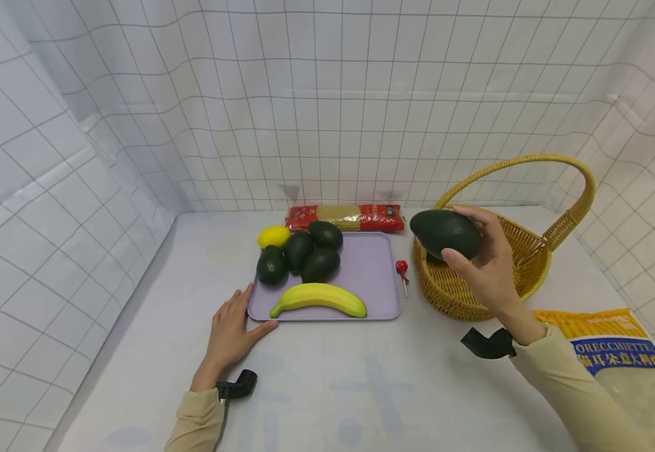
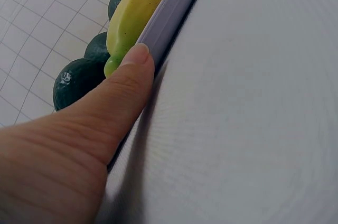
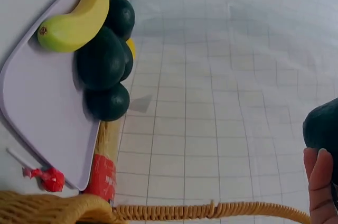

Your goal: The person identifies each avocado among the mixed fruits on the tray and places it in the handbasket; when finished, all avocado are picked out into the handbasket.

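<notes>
Where my beige sleeves [image 1: 564, 383] enter at the lower left and lower right of the frame, each wrist bears a black mount [image 1: 239, 384]. A bag of orecchiette [image 1: 627, 361] lies at the lower right, partly behind my right forearm. My left hand [image 1: 230, 333], left of lower centre, rests at the near left corner of a lilac tray [image 1: 372, 270]; its fingers are extended, with the thumb spread away from them and lying on the near rim (seen best from the left wrist). Along that near rim, inside the tray, lies a yellow banana [image 1: 319, 294], its greenish stem to the left. My right hand [image 1: 488, 263], right of centre, has thumb and fingers clamped on a dark green avocado [image 1: 446, 232], raised above the left part of a wicker basket [image 1: 452, 298] whose handle arches to the upper right. Between tray and basket lies a red lollipop [image 1: 401, 267], stick toward the bottom of the frame. Four more avocados [image 1: 320, 265] cluster in the tray's left half, with a lemon [image 1: 273, 236] beside them at its upper left. Beyond the far rim lies a red-ended pasta packet [image 1: 344, 217]; behind it hangs a white gridded sheet [image 1: 327, 94], filling the upper frame.
</notes>
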The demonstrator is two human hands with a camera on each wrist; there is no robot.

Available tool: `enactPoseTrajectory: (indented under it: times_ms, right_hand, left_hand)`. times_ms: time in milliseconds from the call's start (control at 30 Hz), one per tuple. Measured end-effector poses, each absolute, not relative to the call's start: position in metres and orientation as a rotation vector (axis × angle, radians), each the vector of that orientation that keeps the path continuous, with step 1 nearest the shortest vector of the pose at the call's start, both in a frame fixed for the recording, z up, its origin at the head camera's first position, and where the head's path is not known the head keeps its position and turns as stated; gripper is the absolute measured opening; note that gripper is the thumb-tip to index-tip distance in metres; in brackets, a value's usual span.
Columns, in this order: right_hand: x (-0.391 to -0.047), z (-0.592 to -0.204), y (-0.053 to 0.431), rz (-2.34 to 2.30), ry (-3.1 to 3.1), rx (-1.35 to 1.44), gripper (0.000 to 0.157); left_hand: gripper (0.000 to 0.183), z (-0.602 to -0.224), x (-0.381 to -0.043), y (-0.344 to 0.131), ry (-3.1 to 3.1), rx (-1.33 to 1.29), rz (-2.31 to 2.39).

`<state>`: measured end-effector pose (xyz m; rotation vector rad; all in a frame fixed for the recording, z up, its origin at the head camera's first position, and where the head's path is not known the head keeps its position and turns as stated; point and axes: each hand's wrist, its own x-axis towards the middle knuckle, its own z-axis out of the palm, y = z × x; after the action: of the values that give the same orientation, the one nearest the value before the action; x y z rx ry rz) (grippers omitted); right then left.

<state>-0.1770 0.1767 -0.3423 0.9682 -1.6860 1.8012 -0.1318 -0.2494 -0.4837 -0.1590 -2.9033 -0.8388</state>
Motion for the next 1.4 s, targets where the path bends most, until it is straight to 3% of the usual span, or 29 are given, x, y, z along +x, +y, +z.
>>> enactPoseTrajectory:
  times_ms: [567,767,1033,1400]
  right_hand:
    - [-0.183,-0.351,0.244,1.908,-1.99,0.693,0.039]
    - [-0.192,-0.351,0.257,1.751,-2.296,0.573,0.039]
    - [-0.204,-0.354,0.274,1.503,-2.843,0.415,0.049]
    - [-0.222,-0.362,0.28,1.773,-3.021,0.279,0.061]
  left_hand:
    - [0.097,-0.483,-0.131,-0.25,-2.906,-0.144,-0.848]
    - [0.096,-0.484,-0.132,-0.25,-2.907,-0.155,-0.846]
    - [0.096,-0.484,-0.132,-0.25,-2.909,-0.154,-0.847]
    - [0.096,-0.484,-0.132,-0.249,-2.915,-0.148,-0.841]
